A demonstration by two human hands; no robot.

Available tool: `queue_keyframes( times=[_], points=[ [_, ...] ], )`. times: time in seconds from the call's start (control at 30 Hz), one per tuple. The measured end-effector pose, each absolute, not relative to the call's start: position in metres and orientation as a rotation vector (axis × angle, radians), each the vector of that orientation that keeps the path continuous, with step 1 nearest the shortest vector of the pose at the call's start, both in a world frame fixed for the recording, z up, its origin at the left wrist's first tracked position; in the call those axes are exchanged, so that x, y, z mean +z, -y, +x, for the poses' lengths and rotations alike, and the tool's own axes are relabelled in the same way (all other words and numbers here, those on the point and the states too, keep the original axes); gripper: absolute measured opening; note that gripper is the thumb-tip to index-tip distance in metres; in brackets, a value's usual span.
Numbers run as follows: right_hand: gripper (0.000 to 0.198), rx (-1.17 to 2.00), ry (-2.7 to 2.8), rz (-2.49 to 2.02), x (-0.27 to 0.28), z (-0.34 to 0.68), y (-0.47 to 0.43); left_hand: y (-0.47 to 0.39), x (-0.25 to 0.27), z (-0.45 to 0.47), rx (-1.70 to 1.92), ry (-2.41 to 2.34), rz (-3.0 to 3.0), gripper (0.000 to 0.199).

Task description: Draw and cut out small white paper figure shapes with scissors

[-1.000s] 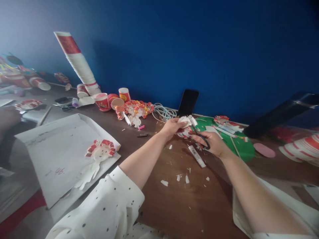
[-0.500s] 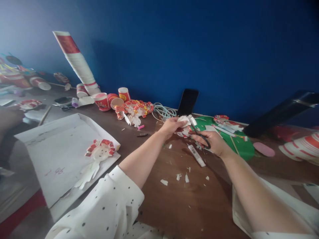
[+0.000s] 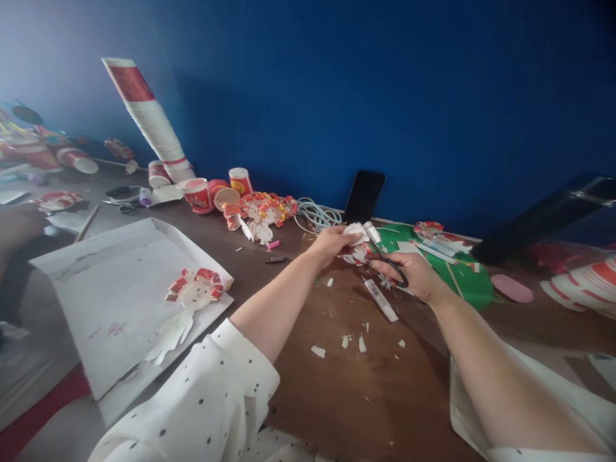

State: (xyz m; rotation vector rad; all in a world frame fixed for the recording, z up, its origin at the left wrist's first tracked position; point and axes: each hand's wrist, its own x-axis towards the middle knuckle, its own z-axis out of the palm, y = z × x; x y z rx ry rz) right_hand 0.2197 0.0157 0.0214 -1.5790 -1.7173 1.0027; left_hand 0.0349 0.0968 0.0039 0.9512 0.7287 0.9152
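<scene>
Pinched in my left hand (image 3: 332, 245) is a piece of white paper (image 3: 355, 231), held above the brown table (image 3: 332, 391). My right hand (image 3: 418, 274) grips a pair of scissors with dark handles (image 3: 398, 273); the blades point up and left and meet the paper's right side. Whether the blades are apart I cannot tell. Below the hands lies a red and white paper figure (image 3: 359, 255), partly covered by them. A white glue tube (image 3: 381, 300) lies just in front, with small paper scraps (image 3: 362, 344) scattered nearer to me.
A black phone (image 3: 364, 196) leans on the blue wall. Green paper (image 3: 469, 285) lies at the right, beside stacked cups (image 3: 580, 285). Leftward are a tall cup stack (image 3: 156, 128), a paper-figure pile (image 3: 264, 212) and a large white sheet (image 3: 115, 282). Another person's arm (image 3: 19, 237) reaches in at far left.
Almost nothing differs. Both hands keep the same hold on the paper and the scissors, and the view has shifted very slightly.
</scene>
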Motion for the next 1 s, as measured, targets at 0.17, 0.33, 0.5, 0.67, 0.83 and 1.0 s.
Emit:
queue_keyframes(
  times=[0.17,0.33,0.5,0.67,0.83,1.0],
  points=[
    [0.055,0.997,1.721,-1.582,0.0247,0.2183,-0.014,-0.0961,0.0046,0.0349,0.913,-0.715,0.949,0.011],
    [0.053,0.985,1.743,-1.555,0.0235,0.2199,-0.0145,-0.096,0.0043,0.035,0.915,-0.726,0.948,0.012],
    [0.054,0.975,1.724,-1.577,0.0219,0.2207,-0.0155,-0.0951,0.0056,0.0343,0.908,-0.726,0.94,0.011],
    [0.057,0.999,1.709,-1.578,0.0225,0.22,-0.015,-0.0957,0.0044,0.0344,0.909,-0.723,0.945,0.013],
    [0.053,0.997,1.721,-1.556,0.02,0.2202,-0.0154,-0.0956,0.0019,0.0372,0.909,-0.723,0.934,0.014],
    [0.054,1.006,1.689,-1.552,0.0183,0.2203,-0.0159,-0.094,0.0016,0.0398,0.915,-0.72,0.93,0.017]
  ],
)
